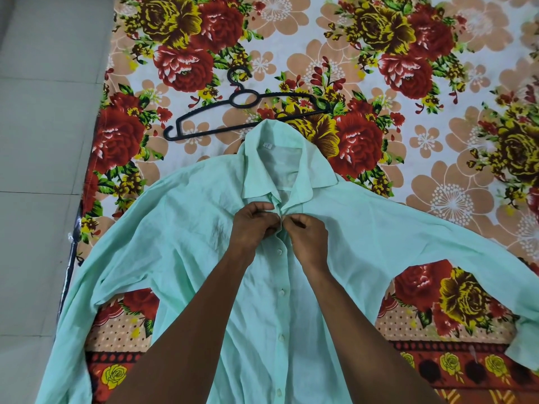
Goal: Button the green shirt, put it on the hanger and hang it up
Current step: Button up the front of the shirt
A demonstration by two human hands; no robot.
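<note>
The green shirt (pixel 180 228) lies flat on the flowery bed sheet (pixel 437 112), collar up, near the black hanger (pixel 242 112). The left hand (pixel 253 225) and right hand (pixel 309 233) have curled fingers that pinch the cloth at the top button. The small button could slip out, because the cloth is thin and soft. The button itself is hidden by the fingers. The shirt's bottom and 1 sleeve end are cut off.
</note>
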